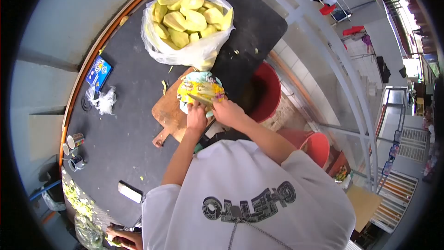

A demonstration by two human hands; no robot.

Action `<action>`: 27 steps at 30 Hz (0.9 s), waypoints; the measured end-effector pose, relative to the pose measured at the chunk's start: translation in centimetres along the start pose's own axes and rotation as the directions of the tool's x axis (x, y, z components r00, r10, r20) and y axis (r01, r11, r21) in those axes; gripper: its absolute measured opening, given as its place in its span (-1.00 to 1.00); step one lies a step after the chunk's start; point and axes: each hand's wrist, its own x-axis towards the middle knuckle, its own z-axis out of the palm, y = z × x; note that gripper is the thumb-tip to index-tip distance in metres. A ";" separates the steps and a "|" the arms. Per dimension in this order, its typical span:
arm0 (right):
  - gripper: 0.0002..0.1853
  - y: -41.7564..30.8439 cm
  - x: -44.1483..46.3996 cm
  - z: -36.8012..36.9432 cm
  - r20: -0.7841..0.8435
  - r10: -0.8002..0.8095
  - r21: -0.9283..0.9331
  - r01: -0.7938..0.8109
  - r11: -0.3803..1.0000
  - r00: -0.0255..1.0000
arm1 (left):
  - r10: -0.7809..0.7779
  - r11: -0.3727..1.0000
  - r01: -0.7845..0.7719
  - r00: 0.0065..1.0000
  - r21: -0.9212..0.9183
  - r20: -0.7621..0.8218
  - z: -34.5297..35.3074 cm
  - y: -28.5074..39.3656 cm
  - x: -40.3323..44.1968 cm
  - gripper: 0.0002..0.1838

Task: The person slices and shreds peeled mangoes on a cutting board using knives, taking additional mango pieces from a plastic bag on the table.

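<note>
My right hand (227, 112) grips a knife (200, 98) whose blade points left, across the front of a colourful patterned plastic bag (188, 81). Pale yellow cut strips (206, 91) lie on the bag. Close beside the blade, my left hand (197, 115) has its fingers bent together; what they hold is hidden. Under the bag and hands is a wooden cutting board (169, 108) with a short handle. Just beyond it stands a clear plastic bag (159, 55) full of peeled, halved yellow pieces that look like potatoes.
Dark table (125, 134); on its left are a blue packet (98, 71), a crumpled clear bag (106, 101), cups (76, 140) and a phone-like object (130, 191). Red buckets (273, 88) stand at the right. Another person's hand (125, 237) works near peelings (78, 199) at bottom left.
</note>
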 end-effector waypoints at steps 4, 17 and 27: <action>-0.67 3.1 1.1 2.0 0.109 0.066 0.005 -0.067 0.998 0.992 | 0.028 0.999 -0.028 0.999 0.020 -0.029 -0.4 0.4 -0.1 -0.66; -0.71 0.4 0.3 0.6 -0.026 -0.017 -0.016 0.017 1.000 1.000 | -0.022 0.999 0.018 0.996 -0.042 -0.082 1.1 -0.6 -0.4 -0.62; -0.70 1.3 1.1 0.8 0.035 0.029 0.001 -0.029 1.000 0.999 | 0.041 0.999 -0.046 0.988 -0.026 -0.150 1.8 -1.2 -0.5 -0.69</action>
